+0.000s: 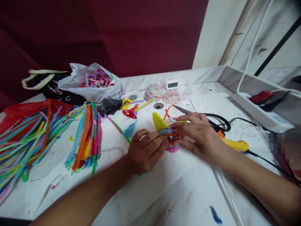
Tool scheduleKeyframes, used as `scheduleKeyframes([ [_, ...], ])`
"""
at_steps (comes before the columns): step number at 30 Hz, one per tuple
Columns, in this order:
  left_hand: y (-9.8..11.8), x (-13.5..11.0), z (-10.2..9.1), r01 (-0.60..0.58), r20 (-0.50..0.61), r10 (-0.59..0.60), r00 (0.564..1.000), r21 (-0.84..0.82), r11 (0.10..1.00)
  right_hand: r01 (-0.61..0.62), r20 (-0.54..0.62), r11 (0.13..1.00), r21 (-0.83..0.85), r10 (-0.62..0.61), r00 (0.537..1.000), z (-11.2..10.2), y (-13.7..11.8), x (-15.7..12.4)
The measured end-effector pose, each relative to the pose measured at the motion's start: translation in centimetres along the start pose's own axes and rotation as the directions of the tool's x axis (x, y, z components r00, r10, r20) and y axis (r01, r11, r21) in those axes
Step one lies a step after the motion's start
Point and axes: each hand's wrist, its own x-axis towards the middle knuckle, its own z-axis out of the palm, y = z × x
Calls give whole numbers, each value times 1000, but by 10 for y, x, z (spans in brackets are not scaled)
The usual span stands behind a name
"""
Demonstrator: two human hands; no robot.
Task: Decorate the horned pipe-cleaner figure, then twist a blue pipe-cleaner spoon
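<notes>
Head view: left hand (143,150) and right hand (197,133) pinching pipe-cleaner figure (168,131) at frame centre; risk: loose grip unwinding coils, or sleeveless forearm snagging glue gun (235,145) cord.

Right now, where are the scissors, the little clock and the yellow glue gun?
scissors (219,123), head view, black handle loop.
little clock (172,84), head view, its display.
yellow glue gun (236,145), head view, yellow body.
</notes>
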Motion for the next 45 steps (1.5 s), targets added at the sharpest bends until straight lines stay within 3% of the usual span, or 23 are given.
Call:
scheduleKeyframes([
  [12, 3, 7, -8, -26, 79, 22, 997, 42, 999, -16, 0, 1000, -22, 16, 1000, -1, 2, 1],
  [26, 5, 5, -4, -70, -5, 71, 997, 99, 993, -57, 25, 998, -41, 58, 998, -5, -10, -1],
  [29, 5, 6, -2, -60, -3, 60, 998, 89, 994, -57, 0, 996, -75, 57, 998, -15, -7, -3],
  [33, 3, 7, 0, -67, -12, 68, 998, 64, 996, -110, -11, 983, -148, 109, 994, -45, -2, -21],
  [37, 0, 8, 2, -76, -18, 78, 997, 57, 995, -192, 16, 938, -290, 206, 978, -67, -3, -56],
  [40, -2, 8, 2, -73, -10, 73, 997, 59, 996, -230, 39, 913, -337, 258, 965, -68, -6, -80],
  [45, -2, 8, 2, -53, -19, 54, 998, 64, 997, -151, 159, 882, -447, 244, 957, -58, -14, -95],
])
